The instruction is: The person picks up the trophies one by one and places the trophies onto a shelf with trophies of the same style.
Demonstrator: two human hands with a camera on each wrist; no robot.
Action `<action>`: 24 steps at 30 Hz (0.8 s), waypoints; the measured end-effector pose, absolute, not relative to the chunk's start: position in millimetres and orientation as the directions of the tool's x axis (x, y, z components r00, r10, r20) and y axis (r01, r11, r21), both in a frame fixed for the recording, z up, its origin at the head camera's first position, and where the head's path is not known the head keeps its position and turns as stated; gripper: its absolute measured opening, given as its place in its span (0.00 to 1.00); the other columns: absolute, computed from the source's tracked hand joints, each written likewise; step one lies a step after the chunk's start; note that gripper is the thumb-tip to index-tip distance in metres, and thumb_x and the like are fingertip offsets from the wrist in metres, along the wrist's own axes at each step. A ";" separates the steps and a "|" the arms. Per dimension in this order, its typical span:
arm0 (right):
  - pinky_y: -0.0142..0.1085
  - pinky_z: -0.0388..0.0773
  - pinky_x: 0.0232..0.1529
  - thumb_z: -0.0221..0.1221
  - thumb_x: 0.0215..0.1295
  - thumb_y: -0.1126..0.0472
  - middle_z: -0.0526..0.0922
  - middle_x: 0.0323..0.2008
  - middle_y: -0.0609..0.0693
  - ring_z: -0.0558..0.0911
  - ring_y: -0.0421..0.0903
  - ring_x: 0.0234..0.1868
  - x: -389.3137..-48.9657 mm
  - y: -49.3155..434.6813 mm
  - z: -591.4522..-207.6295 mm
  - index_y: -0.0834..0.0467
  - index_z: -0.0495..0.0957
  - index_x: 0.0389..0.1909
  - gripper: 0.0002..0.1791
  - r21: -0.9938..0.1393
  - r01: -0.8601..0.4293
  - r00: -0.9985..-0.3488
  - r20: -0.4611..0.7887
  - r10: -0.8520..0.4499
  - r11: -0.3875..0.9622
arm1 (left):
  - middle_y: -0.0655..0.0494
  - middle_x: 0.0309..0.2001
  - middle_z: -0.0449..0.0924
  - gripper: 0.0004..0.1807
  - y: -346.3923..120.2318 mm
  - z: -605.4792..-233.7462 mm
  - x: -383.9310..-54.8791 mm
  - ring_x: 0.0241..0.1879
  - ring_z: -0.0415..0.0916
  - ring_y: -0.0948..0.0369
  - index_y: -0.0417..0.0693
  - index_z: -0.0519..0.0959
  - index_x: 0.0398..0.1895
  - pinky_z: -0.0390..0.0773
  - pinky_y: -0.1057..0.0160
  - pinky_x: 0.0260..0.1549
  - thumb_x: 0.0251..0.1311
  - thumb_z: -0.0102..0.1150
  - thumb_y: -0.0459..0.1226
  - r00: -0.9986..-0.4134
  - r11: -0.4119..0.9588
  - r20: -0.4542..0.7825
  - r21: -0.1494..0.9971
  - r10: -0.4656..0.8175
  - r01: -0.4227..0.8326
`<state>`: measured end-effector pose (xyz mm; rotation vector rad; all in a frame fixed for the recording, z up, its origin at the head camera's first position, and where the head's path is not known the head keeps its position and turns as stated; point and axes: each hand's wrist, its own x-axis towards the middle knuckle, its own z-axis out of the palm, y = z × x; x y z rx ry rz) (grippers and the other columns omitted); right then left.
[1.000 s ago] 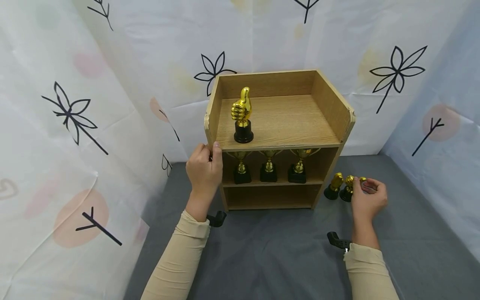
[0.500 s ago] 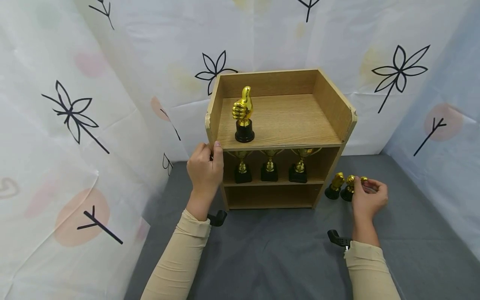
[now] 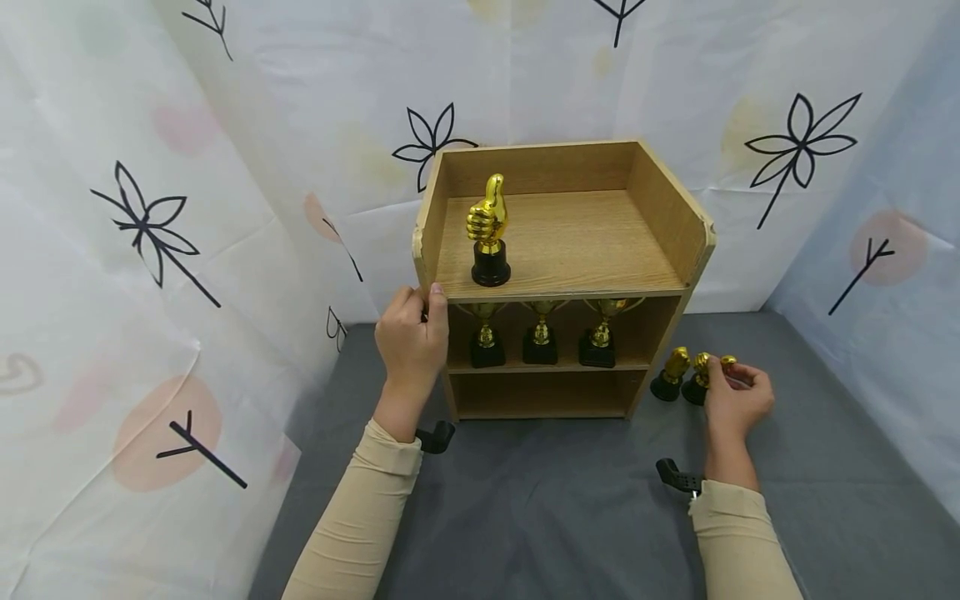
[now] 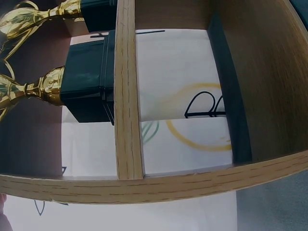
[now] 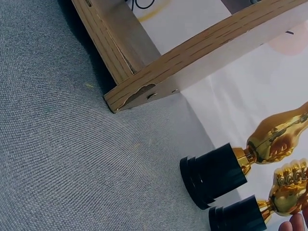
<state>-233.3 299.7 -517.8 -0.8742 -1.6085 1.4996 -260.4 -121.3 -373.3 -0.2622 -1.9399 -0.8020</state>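
My left hand point(image 3: 411, 337) grips the left front edge of a wooden shelf unit point(image 3: 577, 242); its fingertips are mostly hidden. On the unit's top board stands a gold thumbs-up trophy point(image 3: 489, 225) with a black base. My right hand point(image 3: 738, 404) is at a small group of gold trophies to the right of the unit. Its thumb and fingers curl round the gold top of the rightmost trophy point(image 3: 728, 360), whose base is hidden. Left of it stand a fist-topped trophy point(image 5: 288, 192), by my fingertips, and another gold trophy point(image 5: 276, 137).
On the unit's middle level stand several gold cup trophies point(image 3: 540, 333) with black bases. The lower level point(image 3: 540, 396) is bare wood. Grey cloth point(image 3: 540, 508) covers the table, and a patterned white curtain point(image 3: 285, 125) hangs behind and at the sides.
The whole head view shifts very slightly. Both hands and all trophies keep their places, the left hand on the shelf unit and the right at the rightmost trophy.
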 end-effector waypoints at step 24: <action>0.22 0.73 0.38 0.71 0.67 0.48 0.73 0.38 0.33 0.75 0.30 0.36 -228.1 302.2 -519.7 0.43 0.74 0.35 0.13 -0.998 0.020 -0.512 0.045 0.858 0.064 | 0.49 0.19 0.68 0.29 -121.6 -375.4 -261.4 0.16 0.60 0.54 0.45 0.72 0.13 0.59 0.58 0.16 0.77 0.47 0.47 -0.491 0.755 0.857 0.425 -0.157 0.499</action>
